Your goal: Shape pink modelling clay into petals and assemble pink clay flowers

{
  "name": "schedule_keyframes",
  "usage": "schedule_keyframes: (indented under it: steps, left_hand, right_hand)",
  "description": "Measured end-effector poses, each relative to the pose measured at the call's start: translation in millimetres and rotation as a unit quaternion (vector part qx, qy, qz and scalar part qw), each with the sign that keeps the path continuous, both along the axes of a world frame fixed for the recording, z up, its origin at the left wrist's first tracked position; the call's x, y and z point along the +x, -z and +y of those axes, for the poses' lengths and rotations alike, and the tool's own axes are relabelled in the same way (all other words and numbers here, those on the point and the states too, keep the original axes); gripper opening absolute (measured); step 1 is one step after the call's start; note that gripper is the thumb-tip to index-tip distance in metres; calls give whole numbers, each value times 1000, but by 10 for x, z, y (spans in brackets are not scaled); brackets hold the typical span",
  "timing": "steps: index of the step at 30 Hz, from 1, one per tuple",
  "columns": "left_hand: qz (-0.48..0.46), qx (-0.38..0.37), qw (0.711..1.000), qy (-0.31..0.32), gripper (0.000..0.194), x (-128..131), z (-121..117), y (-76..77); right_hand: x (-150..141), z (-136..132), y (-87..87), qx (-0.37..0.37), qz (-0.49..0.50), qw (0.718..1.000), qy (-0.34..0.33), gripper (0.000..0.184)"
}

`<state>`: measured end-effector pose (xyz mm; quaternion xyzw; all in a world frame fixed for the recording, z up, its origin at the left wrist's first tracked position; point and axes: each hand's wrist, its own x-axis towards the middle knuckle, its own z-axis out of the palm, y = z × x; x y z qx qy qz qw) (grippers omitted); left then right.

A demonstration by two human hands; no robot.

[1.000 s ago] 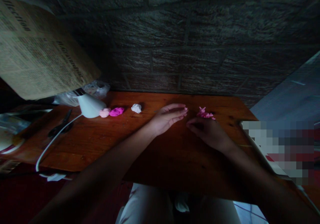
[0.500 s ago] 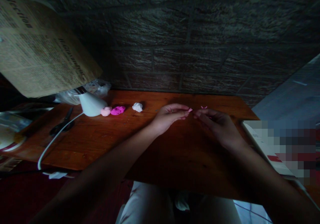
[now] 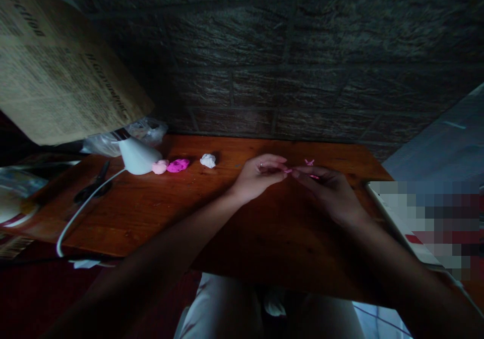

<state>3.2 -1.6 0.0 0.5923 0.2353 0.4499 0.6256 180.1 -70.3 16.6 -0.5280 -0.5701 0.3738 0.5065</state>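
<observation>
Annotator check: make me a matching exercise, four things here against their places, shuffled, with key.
1. small pink piece
2. white lump
3. magenta lump
4. scissors

A. left of the lamp base
B. beside the pale pink lump
C. at the fingertips of the left hand
D. between magenta lump and left hand

Pairs: 1-C, 2-D, 3-B, 4-A
</observation>
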Motion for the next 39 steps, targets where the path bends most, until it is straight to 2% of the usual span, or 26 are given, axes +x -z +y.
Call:
schedule_keyframes:
  steps: [5, 16, 20, 24, 26, 29, 31, 33, 35, 37, 39]
  left_hand:
    - [6, -7, 1000, -7, 35, 7, -10, 10]
    - [-5, -30, 1000, -3, 34, 1, -20, -21]
    - [5, -9, 1000, 0, 34, -16, 11, -1]
    - [69, 59, 995, 34, 30, -29, 38, 81]
    - [148, 130, 979, 57, 24, -30, 21, 128]
    - [254, 239, 933, 84, 14, -41, -20, 146]
    - [286, 297, 905, 101, 11, -81, -14, 106]
    - [300, 356, 879, 102, 16, -157, 47, 38]
    - [307, 399, 862, 57, 21, -262, 155, -29]
    - [313, 380, 869, -55, 19, -372, 273, -73]
    - [366, 368, 848, -108, 25, -461, 361, -82]
  right_hand:
    - [16, 11, 35, 4, -19, 1000, -1, 36]
    - [-10, -7, -10, -21, -11, 1000, -9, 37]
    - [17, -1, 1, -25, -11, 1000, 1, 35]
    - [66, 1, -23, -23, -6, 998, 63, 35]
    - [80, 1, -36, -19, -7, 997, 77, 35]
    - [78, 5, -31, -23, -12, 998, 56, 39]
    - [71, 12, -14, -28, -13, 999, 39, 42]
    - [66, 19, 3, -28, -17, 999, 32, 42]
    - [64, 25, 17, -26, -24, 999, 31, 40]
    - [62, 29, 27, -28, -28, 999, 33, 41]
    - [61, 31, 39, -30, -28, 999, 34, 44]
